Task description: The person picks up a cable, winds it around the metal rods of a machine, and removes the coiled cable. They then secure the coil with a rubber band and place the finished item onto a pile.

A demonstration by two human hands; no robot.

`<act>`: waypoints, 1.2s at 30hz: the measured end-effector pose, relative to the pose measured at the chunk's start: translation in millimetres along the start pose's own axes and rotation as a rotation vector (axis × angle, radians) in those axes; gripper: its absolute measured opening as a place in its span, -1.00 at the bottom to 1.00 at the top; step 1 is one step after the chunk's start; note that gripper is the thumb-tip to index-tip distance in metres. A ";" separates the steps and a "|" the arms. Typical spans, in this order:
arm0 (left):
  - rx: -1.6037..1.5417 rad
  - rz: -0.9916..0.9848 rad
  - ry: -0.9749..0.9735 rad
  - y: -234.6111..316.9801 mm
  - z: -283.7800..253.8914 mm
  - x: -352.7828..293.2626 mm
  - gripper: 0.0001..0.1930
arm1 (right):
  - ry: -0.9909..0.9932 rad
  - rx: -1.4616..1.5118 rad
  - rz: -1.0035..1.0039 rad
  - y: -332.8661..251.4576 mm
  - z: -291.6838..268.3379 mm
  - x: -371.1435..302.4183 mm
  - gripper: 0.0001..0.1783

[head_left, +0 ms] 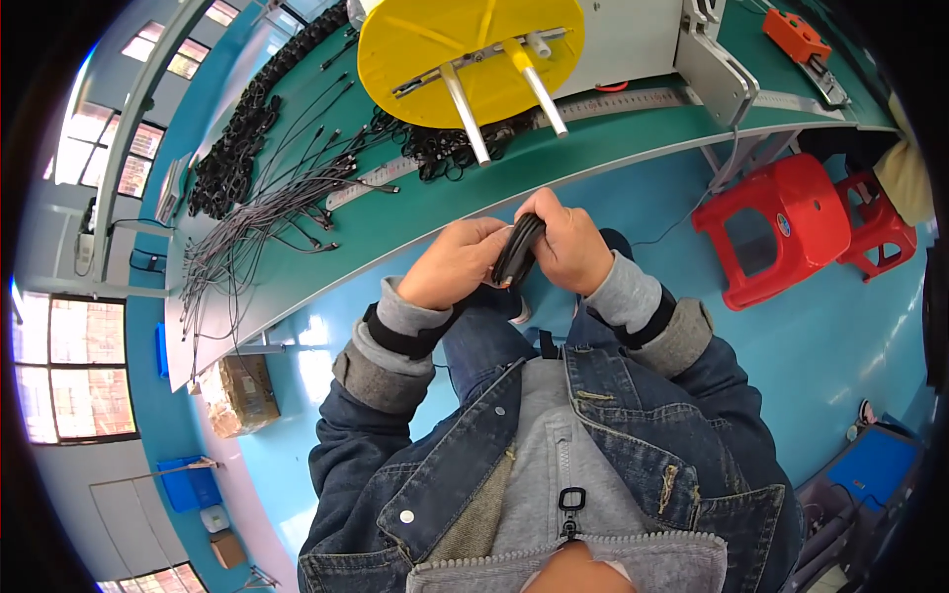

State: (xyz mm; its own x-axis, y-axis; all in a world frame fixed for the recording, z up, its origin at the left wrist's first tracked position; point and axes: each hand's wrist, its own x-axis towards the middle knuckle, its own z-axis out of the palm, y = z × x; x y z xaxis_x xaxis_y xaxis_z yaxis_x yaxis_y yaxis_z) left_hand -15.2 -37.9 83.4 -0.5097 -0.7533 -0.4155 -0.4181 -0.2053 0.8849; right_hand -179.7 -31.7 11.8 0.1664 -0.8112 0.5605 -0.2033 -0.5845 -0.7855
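A coiled black cable [518, 251] is held between both hands, in front of my body and just short of the bench's near edge. My left hand [457, 261] pinches the coil's left side with thumb and fingers. Round the other side, my right hand [565, 243] is closed on the same coil. Beyond the hands stands a yellow disc [470, 59] with two metal rods [465, 114] pointing toward me. A spread of loose grey and black cables [287, 203] lies on the green bench to the left.
The green bench [613, 133] carries a steel ruler [633, 102], rows of coiled black cables [232, 153] and an orange tool [797, 38]. Red stools [776, 222] stand at the right. A cardboard box [240, 395] sits under the bench's left end.
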 end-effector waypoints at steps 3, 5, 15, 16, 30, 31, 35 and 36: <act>0.185 0.031 0.060 -7.0 -1.0 5.5 -0.72 | -0.016 -0.045 -0.027 1.5 1.2 0.6 -0.78; 0.280 0.049 0.086 -6.2 2.1 7.6 -0.73 | -0.021 -0.046 -0.029 5.3 0.7 0.5 -0.78; -0.394 -0.046 0.165 15.1 37.0 0.5 -0.58 | -0.037 -0.100 -0.063 17.6 -0.1 -5.4 -0.76; -0.488 -0.153 0.142 20.8 41.4 -1.5 -0.56 | -0.035 -0.099 -0.060 19.1 -0.5 -6.6 -0.76; -0.151 -0.138 -0.372 -26.0 4.9 13.7 -0.60 | -0.278 0.178 0.226 22.1 7.0 -19.0 -0.79; -0.136 -0.205 -0.339 -23.7 6.2 13.9 -0.61 | -0.216 0.376 0.349 22.2 10.1 -22.8 -0.80; -0.141 -0.380 -0.321 -31.5 2.6 18.8 -0.66 | -0.322 0.213 0.516 15.9 11.9 -25.3 -0.87; -0.150 -0.431 -0.329 -35.2 1.6 19.2 -0.67 | -0.327 0.215 0.517 16.2 13.2 -26.2 -0.87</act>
State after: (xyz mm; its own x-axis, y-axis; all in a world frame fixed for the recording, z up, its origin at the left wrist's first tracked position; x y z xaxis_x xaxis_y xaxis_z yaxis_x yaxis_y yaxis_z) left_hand -11.5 -44.2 44.0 -0.5342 -0.3522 -0.7685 -0.5413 -0.5558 0.6310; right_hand -174.6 -19.7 -19.0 0.3909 -0.9203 0.0138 -0.1437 -0.0758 -0.9867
